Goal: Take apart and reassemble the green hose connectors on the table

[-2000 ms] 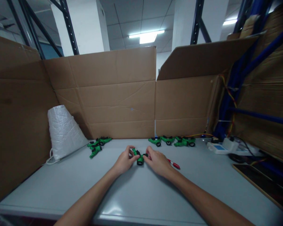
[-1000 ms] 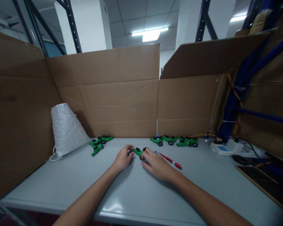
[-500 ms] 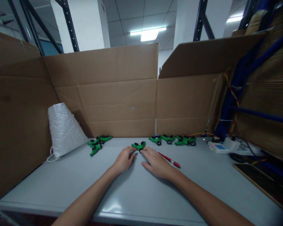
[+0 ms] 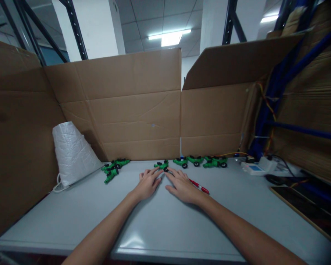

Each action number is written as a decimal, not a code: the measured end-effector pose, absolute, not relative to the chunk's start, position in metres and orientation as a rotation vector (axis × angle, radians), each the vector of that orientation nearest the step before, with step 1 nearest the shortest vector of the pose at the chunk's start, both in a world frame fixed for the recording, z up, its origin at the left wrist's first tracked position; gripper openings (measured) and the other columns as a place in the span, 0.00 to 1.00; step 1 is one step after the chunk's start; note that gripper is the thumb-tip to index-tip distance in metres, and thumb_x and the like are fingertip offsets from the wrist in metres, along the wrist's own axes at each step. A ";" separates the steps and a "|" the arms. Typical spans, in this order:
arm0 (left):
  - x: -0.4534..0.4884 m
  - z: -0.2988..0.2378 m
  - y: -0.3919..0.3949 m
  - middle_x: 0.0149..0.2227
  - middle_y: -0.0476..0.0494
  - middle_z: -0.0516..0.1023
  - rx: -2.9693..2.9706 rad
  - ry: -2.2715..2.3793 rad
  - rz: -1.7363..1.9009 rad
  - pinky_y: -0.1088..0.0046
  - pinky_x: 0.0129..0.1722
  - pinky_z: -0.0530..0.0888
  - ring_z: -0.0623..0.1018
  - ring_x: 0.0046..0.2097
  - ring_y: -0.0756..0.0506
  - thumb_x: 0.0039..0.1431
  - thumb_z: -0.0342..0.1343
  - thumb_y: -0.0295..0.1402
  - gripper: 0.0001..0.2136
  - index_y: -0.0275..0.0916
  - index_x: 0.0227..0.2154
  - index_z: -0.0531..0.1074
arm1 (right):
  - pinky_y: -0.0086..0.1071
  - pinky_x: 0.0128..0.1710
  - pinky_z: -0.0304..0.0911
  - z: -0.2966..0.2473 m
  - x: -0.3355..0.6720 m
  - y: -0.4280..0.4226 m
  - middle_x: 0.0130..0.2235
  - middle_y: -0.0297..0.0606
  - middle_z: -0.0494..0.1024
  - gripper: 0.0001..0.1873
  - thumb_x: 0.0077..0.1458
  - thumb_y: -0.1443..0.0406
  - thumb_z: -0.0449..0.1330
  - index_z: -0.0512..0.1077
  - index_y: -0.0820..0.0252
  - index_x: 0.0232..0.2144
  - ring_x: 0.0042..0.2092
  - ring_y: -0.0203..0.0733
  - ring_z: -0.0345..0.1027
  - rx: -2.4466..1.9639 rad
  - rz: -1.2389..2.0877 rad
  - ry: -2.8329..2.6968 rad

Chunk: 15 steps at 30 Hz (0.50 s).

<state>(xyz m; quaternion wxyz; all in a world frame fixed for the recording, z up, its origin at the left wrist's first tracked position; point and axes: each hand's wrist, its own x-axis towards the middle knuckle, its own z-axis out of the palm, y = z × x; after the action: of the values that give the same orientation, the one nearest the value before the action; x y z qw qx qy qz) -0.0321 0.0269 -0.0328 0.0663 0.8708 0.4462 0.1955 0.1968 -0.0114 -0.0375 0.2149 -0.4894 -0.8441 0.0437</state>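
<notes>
A small green toy vehicle [image 4: 161, 165] with black parts sits near the back of the table, in front of the cardboard. My left hand [image 4: 148, 184] reaches forward with fingers stretched out, fingertips at the toy's near side. Beside it, my right hand [image 4: 183, 187] lies palm down with its fingers extended, the tips by the toy's black wheel. Neither hand is closed round the toy. Just behind my right hand is a red and white pen [image 4: 201, 187], partly hidden by it.
Several similar green toy vehicles [image 4: 197, 161] line the back right, and more green toys [image 4: 111, 175] lie at the left. A white padded bag [image 4: 73, 154] leans on the cardboard wall [image 4: 127, 117]. On the right are a white power strip [image 4: 255, 169] with cables and a dark board [image 4: 300, 209].
The toy in front of my hands has slid back towards the cardboard, close to the row on the right. Both hands have moved forward with it. The view has shifted slightly.
</notes>
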 end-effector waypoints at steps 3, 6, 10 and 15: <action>-0.030 -0.032 0.032 0.73 0.42 0.61 2.642 1.498 0.522 0.45 0.60 0.62 0.65 0.64 0.31 0.74 0.44 0.45 0.24 0.55 0.70 0.61 | 0.51 0.66 0.51 -0.038 0.196 -0.010 0.74 0.51 0.56 0.32 0.69 0.55 0.54 0.62 0.59 0.70 0.68 0.60 0.54 -1.397 0.134 -2.383; -0.031 -0.031 0.034 0.72 0.40 0.64 2.592 1.753 0.498 0.42 0.60 0.62 0.65 0.65 0.29 0.73 0.47 0.46 0.24 0.50 0.68 0.65 | 0.52 0.66 0.49 -0.040 0.196 -0.007 0.75 0.49 0.54 0.33 0.70 0.53 0.52 0.61 0.59 0.71 0.69 0.61 0.53 -1.421 0.149 -2.406; -0.037 -0.028 0.035 0.69 0.38 0.68 2.516 1.893 0.521 0.42 0.59 0.62 0.67 0.64 0.29 0.72 0.48 0.45 0.23 0.47 0.65 0.69 | 0.53 0.65 0.49 -0.041 0.198 -0.004 0.75 0.47 0.53 0.34 0.70 0.52 0.51 0.59 0.56 0.73 0.69 0.62 0.52 -1.421 0.143 -2.402; -0.035 -0.026 0.034 0.66 0.41 0.73 2.591 1.638 0.633 0.47 0.59 0.61 0.68 0.62 0.32 0.75 0.44 0.44 0.20 0.51 0.62 0.71 | 0.55 0.66 0.46 -0.040 0.200 -0.001 0.74 0.46 0.56 0.31 0.71 0.50 0.50 0.60 0.48 0.72 0.68 0.61 0.54 -1.391 0.085 -2.402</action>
<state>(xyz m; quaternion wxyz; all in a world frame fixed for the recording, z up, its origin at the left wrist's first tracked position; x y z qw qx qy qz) -0.0354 0.0336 -0.0263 0.0058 0.8277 0.5234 0.2023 0.2002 -0.0009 -0.0398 0.1813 -0.4926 -0.8506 0.0300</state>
